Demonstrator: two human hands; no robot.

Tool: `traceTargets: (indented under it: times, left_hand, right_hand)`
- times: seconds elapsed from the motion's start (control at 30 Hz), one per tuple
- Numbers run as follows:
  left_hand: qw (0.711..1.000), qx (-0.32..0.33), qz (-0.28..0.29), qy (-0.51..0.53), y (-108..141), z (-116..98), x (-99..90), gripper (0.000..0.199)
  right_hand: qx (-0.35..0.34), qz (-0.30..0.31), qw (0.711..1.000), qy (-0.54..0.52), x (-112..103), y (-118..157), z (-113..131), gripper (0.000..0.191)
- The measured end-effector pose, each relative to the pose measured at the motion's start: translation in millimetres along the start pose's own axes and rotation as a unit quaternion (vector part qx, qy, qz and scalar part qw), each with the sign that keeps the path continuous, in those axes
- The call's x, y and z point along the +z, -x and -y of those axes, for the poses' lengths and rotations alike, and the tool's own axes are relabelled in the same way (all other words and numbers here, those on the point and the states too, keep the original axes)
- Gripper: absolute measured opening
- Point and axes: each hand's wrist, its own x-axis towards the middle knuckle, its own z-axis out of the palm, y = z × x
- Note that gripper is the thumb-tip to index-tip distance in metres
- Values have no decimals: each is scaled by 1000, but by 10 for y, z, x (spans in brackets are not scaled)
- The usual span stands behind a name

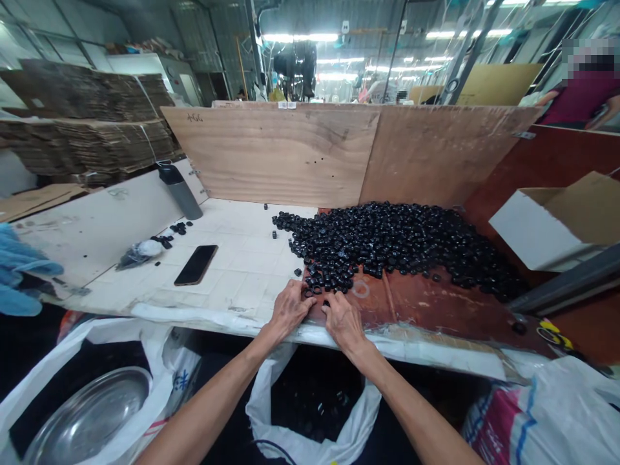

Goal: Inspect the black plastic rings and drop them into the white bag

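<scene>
A big heap of small black ring-shaped plastic parts [387, 239] lies on the worktable, spilling toward me at its near left end. My left hand [290, 307] rests at the table's front edge, its fingers bent round a black ring [309, 292] at the heap's near tip. Just to the right, my right hand [343, 318] has its fingers curled, with a small black part [326, 303] between thumb and fingertips. Below both hands, an open white sack [264, 403] hangs under the edge, with black parts inside that are hard to make out.
On the table's left lie a phone [196, 265], a grey bottle [180, 190] and a plastic bag [140, 253]. Wooden boards [281, 155] wall the back. A white carton [537, 229] stands right. A metal bowl [92, 413] sits in another sack. A person [581, 97] is far right.
</scene>
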Motion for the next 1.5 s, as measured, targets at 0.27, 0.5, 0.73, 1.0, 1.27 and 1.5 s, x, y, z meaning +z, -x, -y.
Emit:
traceTargets:
  times: [0.27,0.5,0.73,1.0,1.27,1.5]
  left_hand:
    - [990,49,25,130,134,-91,10,27]
    - [946,17,30,324,246,-138,93,26]
    - [959,33,12,280,286,-108,126,33]
    - [932,4,48,360,349,-128,137,26]
    - [928,33,55,368,349,-140,98,27]
    - [946,127,28,296,331,-112,53,23]
  right_hand:
    - [-20,-43,954,-295,-71,12,-129,24]
    - [63,12,872,-486,-62,22,-197,27]
    - [47,20,875,-482,-93,59,-177,19]
    - [-45,-40,915,-399,-164,61,-152,20]
    - [-59,-76,923,-373,-158,77,-136,16]
    - [-76,-93,920,-374,-178,92,-132,11]
